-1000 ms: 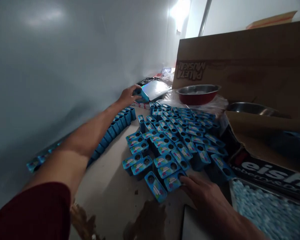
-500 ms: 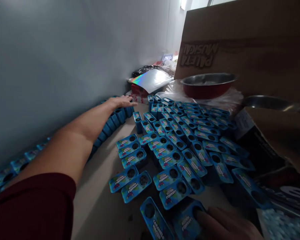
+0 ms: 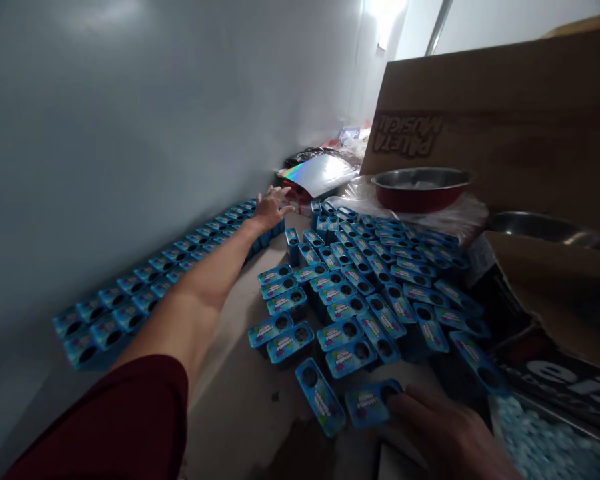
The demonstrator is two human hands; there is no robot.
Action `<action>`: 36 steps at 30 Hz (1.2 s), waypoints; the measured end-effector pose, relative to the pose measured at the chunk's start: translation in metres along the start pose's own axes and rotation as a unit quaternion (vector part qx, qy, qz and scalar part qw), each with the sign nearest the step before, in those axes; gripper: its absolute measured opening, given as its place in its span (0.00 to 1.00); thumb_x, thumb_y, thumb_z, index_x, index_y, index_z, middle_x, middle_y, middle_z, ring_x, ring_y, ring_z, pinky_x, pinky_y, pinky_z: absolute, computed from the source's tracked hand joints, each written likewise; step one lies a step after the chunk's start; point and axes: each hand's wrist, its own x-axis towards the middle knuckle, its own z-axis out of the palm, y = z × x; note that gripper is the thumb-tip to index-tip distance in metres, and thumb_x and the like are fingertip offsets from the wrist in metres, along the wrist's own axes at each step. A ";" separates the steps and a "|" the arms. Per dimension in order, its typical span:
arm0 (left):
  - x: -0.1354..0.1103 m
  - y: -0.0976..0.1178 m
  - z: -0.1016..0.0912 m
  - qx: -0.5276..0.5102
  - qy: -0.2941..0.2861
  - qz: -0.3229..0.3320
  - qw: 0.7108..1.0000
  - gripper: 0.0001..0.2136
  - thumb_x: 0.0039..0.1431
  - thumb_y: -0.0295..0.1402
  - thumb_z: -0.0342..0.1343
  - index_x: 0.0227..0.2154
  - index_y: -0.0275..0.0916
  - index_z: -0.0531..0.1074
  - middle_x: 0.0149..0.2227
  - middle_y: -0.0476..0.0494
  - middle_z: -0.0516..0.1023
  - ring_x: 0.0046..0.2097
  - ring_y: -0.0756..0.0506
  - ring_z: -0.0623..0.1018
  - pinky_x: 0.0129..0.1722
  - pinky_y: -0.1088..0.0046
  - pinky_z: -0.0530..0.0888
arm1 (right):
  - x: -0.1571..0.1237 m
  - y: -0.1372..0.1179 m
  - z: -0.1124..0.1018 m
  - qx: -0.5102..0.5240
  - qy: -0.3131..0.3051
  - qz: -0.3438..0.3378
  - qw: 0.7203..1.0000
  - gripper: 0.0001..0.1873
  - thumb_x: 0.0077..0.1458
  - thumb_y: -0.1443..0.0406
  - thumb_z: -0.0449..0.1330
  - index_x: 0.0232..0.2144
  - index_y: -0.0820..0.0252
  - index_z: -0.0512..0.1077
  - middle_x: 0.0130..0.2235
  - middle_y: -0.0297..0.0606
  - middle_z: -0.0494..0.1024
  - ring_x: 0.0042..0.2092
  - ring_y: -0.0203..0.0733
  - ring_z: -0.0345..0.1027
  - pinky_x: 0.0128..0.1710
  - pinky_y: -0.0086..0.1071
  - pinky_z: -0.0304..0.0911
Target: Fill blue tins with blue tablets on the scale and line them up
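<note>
My left hand (image 3: 273,208) reaches out at the far end of the ordered rows of blue candy boxes (image 3: 150,273), its fingers spread, with nothing seen in them. These rows run along the wall. At the lower right, my right hand (image 3: 447,427) grips the end of a single blue candy box (image 3: 367,402), its fingers by the round dark opening; the hand is slightly blurred. Beside that one stands another candy box (image 3: 320,397), turned at an angle. Many loose candy boxes (image 3: 340,290), labelled "CARAMELO", crowd the middle of the table (image 3: 225,393).
A grey wall (image 3: 130,120) borders the left side. To the right are a torn open carton (image 3: 555,287), a tray of pale blue candies (image 3: 550,440) and a red metal bowl (image 3: 420,197). Behind stands a large cardboard box (image 3: 510,127). A shiny sheet (image 3: 325,175) lies at the back.
The view has shifted, showing more of the rows along the wall. My left hand's fingers have spread and lifted. My right hand still holds the candy box, now nearer the angled one.
</note>
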 end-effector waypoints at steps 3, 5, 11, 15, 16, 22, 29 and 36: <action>-0.072 0.008 -0.036 -0.015 0.029 0.030 0.999 0.21 0.74 0.39 0.54 0.66 0.44 0.71 0.72 0.37 0.67 0.73 0.38 0.64 0.74 0.44 0.53 | -0.015 -0.010 -0.013 0.025 0.049 0.005 0.998 0.09 0.69 0.66 0.58 0.41 0.50 0.79 0.35 0.34 0.84 0.33 0.39 0.81 0.33 0.24 0.73; -0.138 0.006 -0.061 -0.022 0.045 0.042 0.998 0.16 0.73 0.39 0.54 0.58 0.43 0.78 0.67 0.40 0.73 0.69 0.40 0.69 0.74 0.47 0.53 | -0.034 -0.013 -0.019 0.022 0.087 0.019 0.996 0.09 0.70 0.62 0.59 0.41 0.49 0.80 0.35 0.34 0.85 0.33 0.40 0.82 0.31 0.25 0.74; -0.360 -0.009 -0.089 -0.040 0.112 0.025 0.993 0.12 0.71 0.40 0.53 0.41 0.46 0.82 0.49 0.43 0.86 0.53 0.37 0.82 0.71 0.44 0.63 | -0.088 -0.037 -0.017 -0.025 0.104 0.097 0.990 0.11 0.70 0.59 0.59 0.40 0.49 0.83 0.37 0.35 0.87 0.33 0.44 0.83 0.30 0.29 0.75; -0.467 -0.021 -0.070 -0.039 0.131 -0.002 0.991 0.13 0.70 0.41 0.53 0.39 0.50 0.83 0.46 0.44 0.87 0.49 0.34 0.84 0.68 0.40 0.65 | -0.101 -0.058 0.000 -0.061 0.086 0.107 0.989 0.13 0.69 0.63 0.57 0.38 0.50 0.82 0.37 0.36 0.87 0.34 0.44 0.83 0.30 0.30 0.73; -0.486 -0.023 -0.066 -0.035 0.129 -0.011 0.991 0.13 0.70 0.41 0.53 0.40 0.50 0.83 0.46 0.44 0.87 0.49 0.34 0.84 0.68 0.40 0.65 | -0.103 -0.061 0.004 -0.069 0.084 0.108 0.988 0.13 0.69 0.63 0.56 0.37 0.50 0.82 0.37 0.36 0.87 0.34 0.44 0.83 0.30 0.30 0.73; -0.549 -0.018 -0.064 -0.024 0.149 -0.030 0.988 0.11 0.73 0.39 0.53 0.43 0.48 0.82 0.48 0.42 0.87 0.50 0.35 0.84 0.68 0.43 0.63 | -0.126 -0.062 0.012 -0.079 0.114 0.168 0.976 0.14 0.68 0.60 0.56 0.36 0.50 0.81 0.36 0.37 0.86 0.33 0.47 0.82 0.30 0.34 0.71; -0.563 0.032 -0.054 -0.032 0.143 -0.009 0.989 0.10 0.74 0.38 0.53 0.44 0.50 0.81 0.47 0.44 0.87 0.48 0.36 0.85 0.66 0.43 0.67 | -0.137 -0.068 0.003 0.032 0.122 0.200 0.972 0.19 0.64 0.55 0.59 0.51 0.55 0.80 0.27 0.35 0.82 0.24 0.45 0.74 0.28 0.35 0.69; -0.546 0.069 -0.050 -0.040 0.112 0.037 0.992 0.10 0.75 0.35 0.52 0.45 0.47 0.80 0.49 0.42 0.86 0.51 0.36 0.84 0.66 0.46 0.68 | -0.206 -0.038 -0.040 -0.056 0.092 0.299 0.948 0.29 0.67 0.41 0.57 0.50 0.55 0.82 0.36 0.44 0.84 0.36 0.52 0.77 0.39 0.44 0.70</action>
